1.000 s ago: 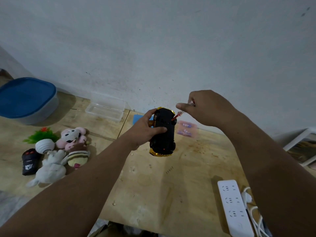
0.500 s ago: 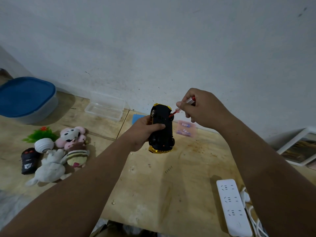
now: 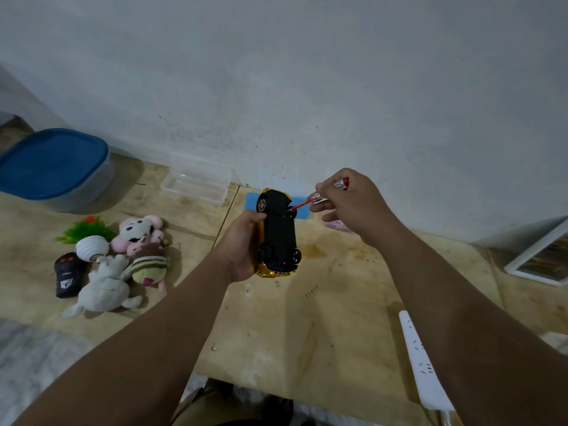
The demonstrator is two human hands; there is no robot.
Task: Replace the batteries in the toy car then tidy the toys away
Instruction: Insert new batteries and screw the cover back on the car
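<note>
A yellow toy car [image 3: 278,233] is held upside down above the wooden table, its black underside facing me. My left hand [image 3: 241,245] grips its left side. My right hand [image 3: 347,204] pinches a small clear-and-red screwdriver [image 3: 319,196], whose red tip touches the underside near the car's far right wheel. A pack of batteries [image 3: 338,224] lies on the table, mostly hidden behind my right hand. To the left lie several plush toys [image 3: 123,259] and a black remote [image 3: 67,273].
A blue-lidded tub [image 3: 55,167] stands at the far left by the wall. A clear plastic box [image 3: 196,182] and a blue pad [image 3: 299,207] lie near the wall. A white power strip [image 3: 424,364] lies at the right front, a white frame [image 3: 541,256] far right.
Both hands rose slightly and the car tilted so its side wheel shows. The screwdriver tip came to the car's underside.
</note>
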